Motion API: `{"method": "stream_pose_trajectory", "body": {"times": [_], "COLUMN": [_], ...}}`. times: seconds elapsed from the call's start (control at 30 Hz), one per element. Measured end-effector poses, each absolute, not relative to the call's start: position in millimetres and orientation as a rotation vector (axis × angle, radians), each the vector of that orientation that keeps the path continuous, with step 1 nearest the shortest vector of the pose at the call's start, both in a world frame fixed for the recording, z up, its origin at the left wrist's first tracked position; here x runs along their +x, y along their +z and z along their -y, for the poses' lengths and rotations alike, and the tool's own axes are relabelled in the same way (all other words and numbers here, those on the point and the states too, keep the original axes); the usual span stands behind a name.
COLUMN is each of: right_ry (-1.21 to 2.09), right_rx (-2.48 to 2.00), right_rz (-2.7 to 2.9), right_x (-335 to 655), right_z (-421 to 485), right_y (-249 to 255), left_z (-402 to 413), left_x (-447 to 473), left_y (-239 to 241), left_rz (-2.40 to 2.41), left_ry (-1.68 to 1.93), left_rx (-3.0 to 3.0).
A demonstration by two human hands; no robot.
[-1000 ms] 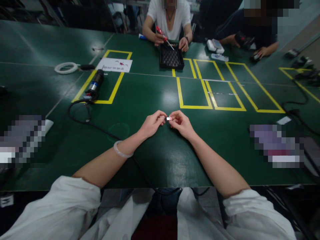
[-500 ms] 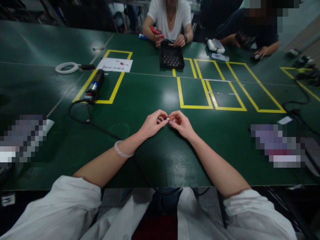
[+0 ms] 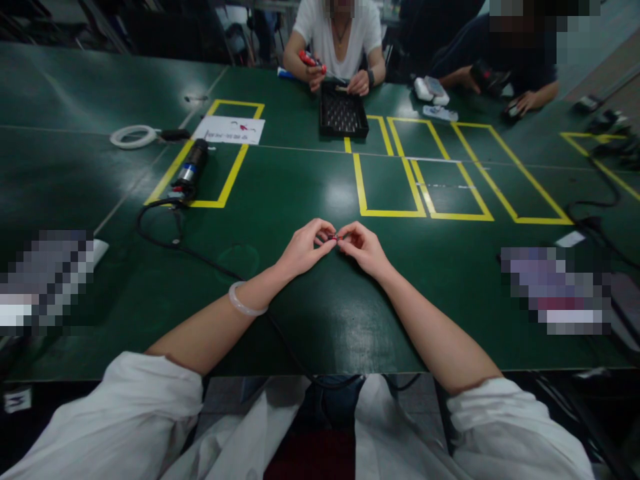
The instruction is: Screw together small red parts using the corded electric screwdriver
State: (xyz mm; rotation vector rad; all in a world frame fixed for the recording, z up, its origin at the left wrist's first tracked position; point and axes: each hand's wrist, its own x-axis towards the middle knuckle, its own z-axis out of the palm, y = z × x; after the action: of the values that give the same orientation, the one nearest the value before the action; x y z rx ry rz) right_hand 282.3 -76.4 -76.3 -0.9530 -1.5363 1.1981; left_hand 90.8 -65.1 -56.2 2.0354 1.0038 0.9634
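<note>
A small part [image 3: 335, 237], red and dark, is pinched between the fingertips of both my hands above the green table [image 3: 320, 320]. It is too small for me to make out its kind. My left hand [image 3: 306, 247] grips it from the left, thumb and forefinger closed. From the right, my right hand [image 3: 367, 249] pinches its other end, the remaining fingers curled. Both wrists rest low over the tabletop, and a pale bangle [image 3: 245, 301] circles the left one.
Left of my hands lies a black-and-silver cylindrical tool [image 3: 191, 170] with a black cable [image 3: 200, 255]. Yellow tape outlines [image 3: 393, 214] mark the table. Across from me, a co-worker [image 3: 343, 47] holds a red-handled tool over a black tray [image 3: 327, 130]. Another person [image 3: 525, 67] sits at right.
My hands stay almost in place. The small part between my fingers looks slightly turned, with less orange and white showing and more red.
</note>
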Motion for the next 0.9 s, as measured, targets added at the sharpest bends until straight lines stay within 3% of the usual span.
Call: {"method": "stream_pose_trajectory", "body": {"times": [0.57,0.9], "right_ry": [1.105,0.88], "right_rx": [-1.019,-1.011], "right_rz": [1.549,1.659], "right_x": [280.7,281.2], "right_z": [75.9,79.4], "right_y": [-75.9,-73.0], "left_z": [65.0,65.7], "left_x": [90.5,91.6], "left_y": [-58.2,-55.9], "left_rz": [-0.968,-0.977], "left_ry": [1.011,1.001], "left_rx": [2.037,2.055]}}
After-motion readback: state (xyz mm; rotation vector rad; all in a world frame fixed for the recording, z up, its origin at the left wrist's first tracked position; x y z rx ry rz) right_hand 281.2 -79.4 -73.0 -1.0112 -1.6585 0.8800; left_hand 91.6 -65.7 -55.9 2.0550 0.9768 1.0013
